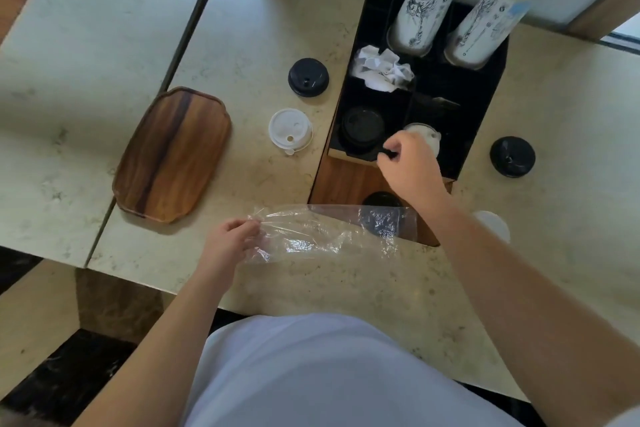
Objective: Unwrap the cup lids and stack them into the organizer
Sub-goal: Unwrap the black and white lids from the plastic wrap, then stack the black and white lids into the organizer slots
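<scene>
The black organizer (485, 87) stands on the counter with a stack of black lids (362, 128) in its front left compartment and white lids (424, 133) in the one to the right. My right hand (410, 163) hovers at the organizer's front edge, fingers curled; something small and dark sits at the fingertips. My left hand (230, 241) pinches the end of a clear plastic wrapper (322, 232) lying on the counter. Loose lids lie around: a black lid (308, 77), a white lid (290, 130), a black lid (512, 157) on the right, another black lid (381, 199) under my right wrist.
A wooden tray (173, 156) lies left of the lids. Two stacks of printed paper cups (420, 10) stand in the organizer's rear compartments, and crumpled white paper (381, 69) fills a middle one. A white lid (495, 224) peeks out behind my right forearm.
</scene>
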